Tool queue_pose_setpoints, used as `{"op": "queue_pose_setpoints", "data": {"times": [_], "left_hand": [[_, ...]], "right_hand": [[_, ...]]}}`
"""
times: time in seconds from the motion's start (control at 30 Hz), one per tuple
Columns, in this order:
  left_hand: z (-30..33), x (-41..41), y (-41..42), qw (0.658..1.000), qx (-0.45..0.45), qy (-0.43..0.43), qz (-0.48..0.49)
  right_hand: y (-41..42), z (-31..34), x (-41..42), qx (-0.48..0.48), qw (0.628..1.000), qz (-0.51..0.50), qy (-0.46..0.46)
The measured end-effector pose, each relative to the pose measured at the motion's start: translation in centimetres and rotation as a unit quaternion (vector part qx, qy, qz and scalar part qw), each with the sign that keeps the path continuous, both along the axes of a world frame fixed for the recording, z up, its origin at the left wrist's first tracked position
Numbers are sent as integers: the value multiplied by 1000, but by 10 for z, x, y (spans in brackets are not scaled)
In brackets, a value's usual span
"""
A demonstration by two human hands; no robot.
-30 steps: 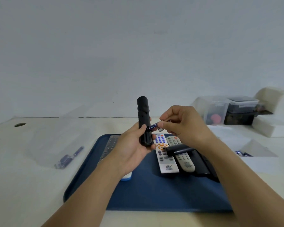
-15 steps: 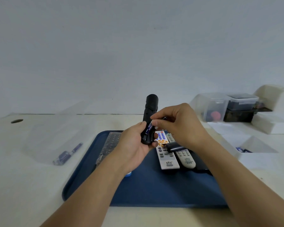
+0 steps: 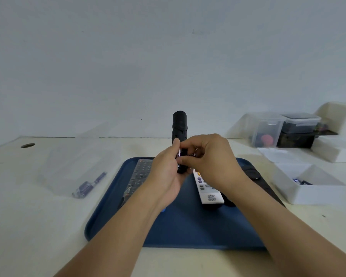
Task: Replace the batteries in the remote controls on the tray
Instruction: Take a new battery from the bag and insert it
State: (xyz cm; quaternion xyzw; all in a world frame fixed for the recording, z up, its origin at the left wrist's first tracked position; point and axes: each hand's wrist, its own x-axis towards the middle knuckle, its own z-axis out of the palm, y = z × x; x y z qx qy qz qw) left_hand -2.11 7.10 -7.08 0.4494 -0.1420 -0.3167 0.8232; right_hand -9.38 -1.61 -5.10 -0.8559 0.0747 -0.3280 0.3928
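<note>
Black remote control (image 3: pixel 179 124) held upright above the blue tray (image 3: pixel 188 226), back side toward the wearer, its lower half wrapped by the left hand (image 3: pixel 166 176). Left fingers curl round the body from the far side; thumb lies up along the near edge. A firm grip, closed on the remote.

Right hand (image 3: pixel 212 160) comes in from the other side, fingertips bunched and pinching a small purple-labelled battery (image 3: pixel 179 157) against the remote's open bay. The battery looks partly seated, judged from its label showing beside the left thumb (how deep it sits cannot be told; fingers cover the ends).

Handling, as judged: the remote is light, rigid plastic, smooth and apt to twist in the palm, so holding it low and round the waist leaves the bay free. The battery is small, hard, round and slippery; best pinched at mid-length and pressed spring-end first.

Below the right hand, on the tray, lies a white remote (image 3: pixel 207 188) with coloured buttons, with dark remotes just beyond the right wrist. Under the left forearm lies a remote in a clear sleeve (image 3: pixel 140 172). On the worktop, well out from the right hand, a white box (image 3: pixel 308 188) holds loose batteries; out past the left hand, a clear bag (image 3: pixel 78 166) holds more.
</note>
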Motion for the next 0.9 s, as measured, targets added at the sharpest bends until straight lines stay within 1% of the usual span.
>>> {"op": "queue_pose_setpoints", "data": {"times": [0.17,0.27,0.4,0.47,0.57,0.6,0.67,0.73,0.8,0.9], "left_hand": [[-1,0,3,999,15,-48,-13],[-2,-1,2,997,26,-76,-16],[-5,-2,-2,996,36,-78,18],[-3,0,-3,999,9,-51,17],[-2,5,-3,999,-18,-21,18],[-2,6,-3,999,-18,-20,18],[-2,6,-2,1000,-15,-25,12],[-2,4,-2,999,-11,-34,7],[-2,4,-1,999,-7,-44,11],[-3,5,-1,998,3,-63,18]], "right_hand": [[2,-2,1,58,998,-33,-6],[0,-1,1,73,996,-51,-11],[-5,0,0,103,994,-18,-1],[-14,3,-4,145,989,8,-17],[-30,11,-11,245,968,44,-32],[-34,13,-12,288,955,69,-31],[-38,13,-12,382,916,122,-33],[-39,12,-10,439,885,152,-39],[-38,10,-9,442,883,155,-29],[-34,11,-11,409,901,141,-22]]}}
